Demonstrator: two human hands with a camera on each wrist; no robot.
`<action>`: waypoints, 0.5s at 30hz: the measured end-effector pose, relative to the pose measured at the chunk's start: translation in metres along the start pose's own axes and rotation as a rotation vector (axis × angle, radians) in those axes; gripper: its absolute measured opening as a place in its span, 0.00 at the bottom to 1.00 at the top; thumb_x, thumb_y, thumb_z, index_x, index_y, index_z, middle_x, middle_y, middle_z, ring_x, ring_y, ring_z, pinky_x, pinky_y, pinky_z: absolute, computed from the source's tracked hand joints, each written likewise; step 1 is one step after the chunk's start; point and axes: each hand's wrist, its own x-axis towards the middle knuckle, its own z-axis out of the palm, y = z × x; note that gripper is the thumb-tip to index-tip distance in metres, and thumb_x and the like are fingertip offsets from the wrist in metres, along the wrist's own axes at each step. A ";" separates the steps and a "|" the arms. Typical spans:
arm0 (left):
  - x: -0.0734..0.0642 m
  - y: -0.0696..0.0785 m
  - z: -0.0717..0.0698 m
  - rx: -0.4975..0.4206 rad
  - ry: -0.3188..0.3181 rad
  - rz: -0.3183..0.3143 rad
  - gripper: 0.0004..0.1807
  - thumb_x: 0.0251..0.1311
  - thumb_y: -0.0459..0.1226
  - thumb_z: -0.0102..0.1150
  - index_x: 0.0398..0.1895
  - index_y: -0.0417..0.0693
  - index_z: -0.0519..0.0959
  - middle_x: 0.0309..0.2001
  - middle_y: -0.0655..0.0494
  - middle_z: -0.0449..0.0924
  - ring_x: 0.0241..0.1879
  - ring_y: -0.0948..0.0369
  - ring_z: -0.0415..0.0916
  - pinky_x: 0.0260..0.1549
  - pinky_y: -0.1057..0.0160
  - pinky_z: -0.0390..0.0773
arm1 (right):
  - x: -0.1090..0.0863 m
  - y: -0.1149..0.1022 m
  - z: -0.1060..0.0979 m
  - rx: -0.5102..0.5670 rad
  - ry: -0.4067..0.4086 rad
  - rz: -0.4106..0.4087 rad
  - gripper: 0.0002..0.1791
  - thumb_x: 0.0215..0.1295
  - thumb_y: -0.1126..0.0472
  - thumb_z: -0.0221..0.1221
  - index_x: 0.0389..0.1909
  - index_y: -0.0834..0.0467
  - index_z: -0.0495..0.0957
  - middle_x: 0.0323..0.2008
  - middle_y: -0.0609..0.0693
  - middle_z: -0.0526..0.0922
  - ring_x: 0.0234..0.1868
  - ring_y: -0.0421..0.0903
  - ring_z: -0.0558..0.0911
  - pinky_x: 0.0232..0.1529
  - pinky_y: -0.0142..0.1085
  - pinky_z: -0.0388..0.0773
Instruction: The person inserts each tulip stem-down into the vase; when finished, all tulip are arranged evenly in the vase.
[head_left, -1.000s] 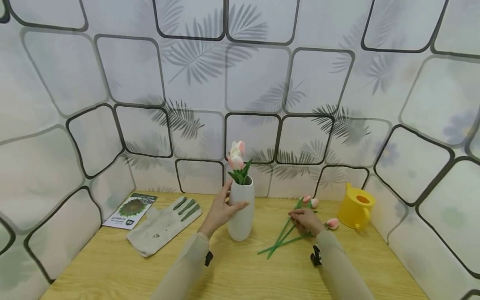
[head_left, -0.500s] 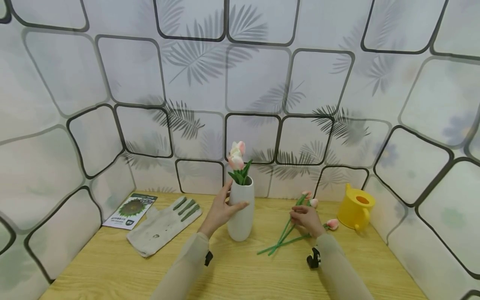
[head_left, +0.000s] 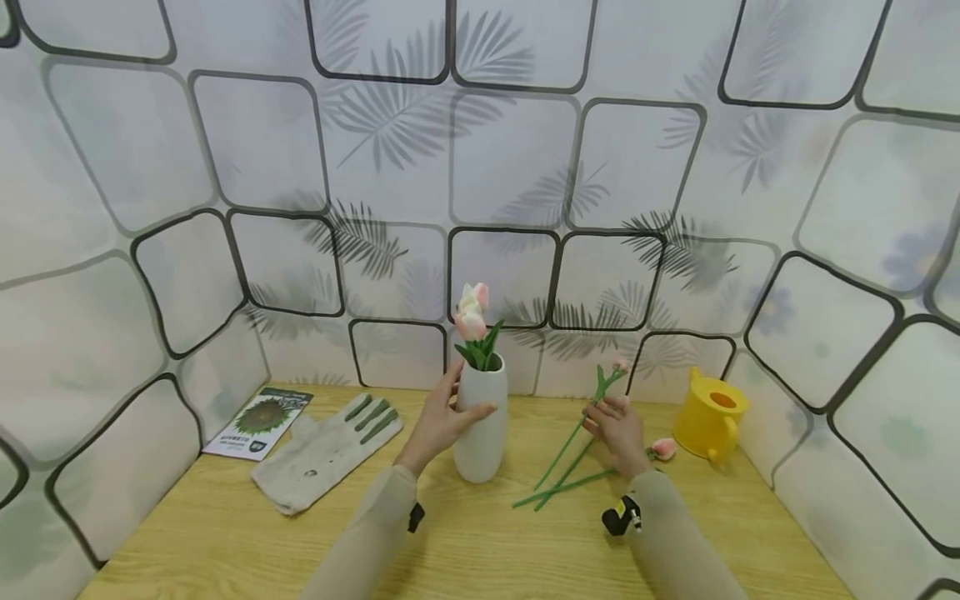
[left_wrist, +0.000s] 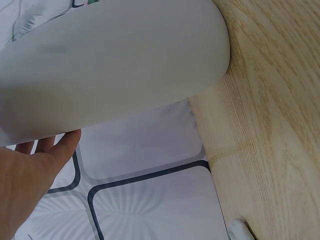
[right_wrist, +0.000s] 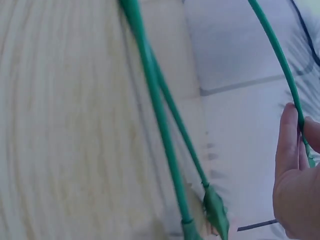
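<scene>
A white vase (head_left: 481, 425) stands upright on the table with pink-and-white artificial tulips (head_left: 471, 315) in it. My left hand (head_left: 442, 421) grips its side, fingers behind and thumb across the front; the left wrist view shows the fingers against the vase wall (left_wrist: 115, 65). My right hand (head_left: 618, 429) pinches the green stem of an artificial tulip (head_left: 619, 366) between thumb and fingers, its bloom pointing to the back. In the right wrist view that stem (right_wrist: 280, 55) rises apart from two other stems (right_wrist: 162, 115) lying on the wood.
A yellow watering can (head_left: 703, 425) stands at the right, near another pink tulip (head_left: 663, 449) lying on the table (head_left: 480, 542). At the left lie a pale glove (head_left: 322, 458) with green fingers and a sunflower seed packet (head_left: 258, 423). Patterned walls enclose the back and sides.
My right hand has raised one tulip off the others; its bloom is now higher and its stem separated from the crossed ones. The left hand stays on the vase.
</scene>
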 end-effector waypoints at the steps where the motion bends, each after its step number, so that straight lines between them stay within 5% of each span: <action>1: 0.000 0.000 0.000 0.000 0.001 0.000 0.53 0.53 0.54 0.71 0.79 0.61 0.50 0.71 0.49 0.62 0.65 0.47 0.68 0.55 0.43 0.77 | -0.001 -0.002 0.001 0.011 0.001 -0.001 0.34 0.69 0.73 0.55 0.70 0.72 0.50 0.53 0.58 0.71 0.38 0.35 0.85 0.48 0.32 0.82; 8: 0.001 -0.002 0.000 0.001 0.004 -0.005 0.53 0.53 0.54 0.71 0.78 0.63 0.50 0.69 0.51 0.64 0.64 0.48 0.69 0.55 0.44 0.77 | -0.007 -0.021 0.014 0.092 -0.005 -0.016 0.32 0.69 0.72 0.55 0.71 0.67 0.54 0.34 0.39 0.82 0.39 0.37 0.86 0.46 0.32 0.83; 15: 0.001 0.000 -0.001 -0.004 -0.004 -0.001 0.53 0.53 0.55 0.70 0.78 0.63 0.50 0.69 0.51 0.64 0.64 0.49 0.69 0.55 0.44 0.77 | -0.015 -0.052 0.030 0.144 0.035 -0.057 0.28 0.67 0.70 0.58 0.66 0.61 0.61 0.38 0.46 0.82 0.37 0.39 0.86 0.40 0.34 0.85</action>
